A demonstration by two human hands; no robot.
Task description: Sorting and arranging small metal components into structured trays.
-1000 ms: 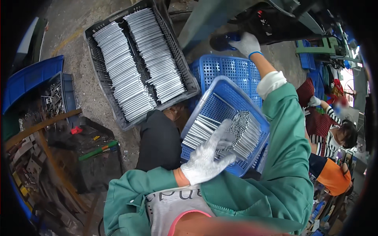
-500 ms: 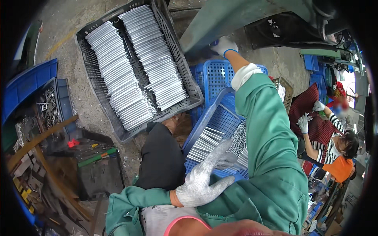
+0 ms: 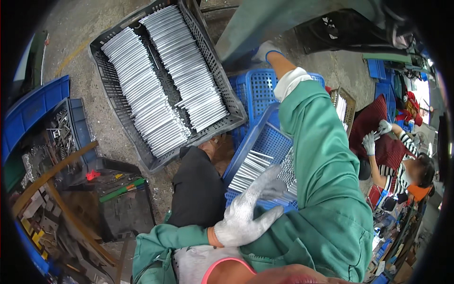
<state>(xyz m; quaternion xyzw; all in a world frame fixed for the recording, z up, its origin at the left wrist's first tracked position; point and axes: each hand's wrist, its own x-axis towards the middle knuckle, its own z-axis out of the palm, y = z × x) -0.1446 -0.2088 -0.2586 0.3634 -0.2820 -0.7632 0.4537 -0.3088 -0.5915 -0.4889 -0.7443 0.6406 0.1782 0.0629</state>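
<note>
My left hand, in a white knit glove, hovers in front of my body with thumb and fingers stretched apart, nothing in its grasp. Below and beyond it is a tilted blue basket holding thin metal rods; some lie lengthwise, others show their ends. My right hand, gloved with a blue cuff, reaches far forward beside a grey-green machine part. Its fingers are blurred and partly hidden there, so what it holds, if anything, does not show. My green right sleeve covers part of the basket.
A black crate holds two long rows of silver rods. Another blue basket stands behind the tilted one. At left are a blue bin and a brown bar frame. A co-worker in striped sleeves sits at right.
The view has shifted slightly. My left hand stays spread above the rods, and my right hand remains by the machine part. The co-worker's hands have moved a little.
</note>
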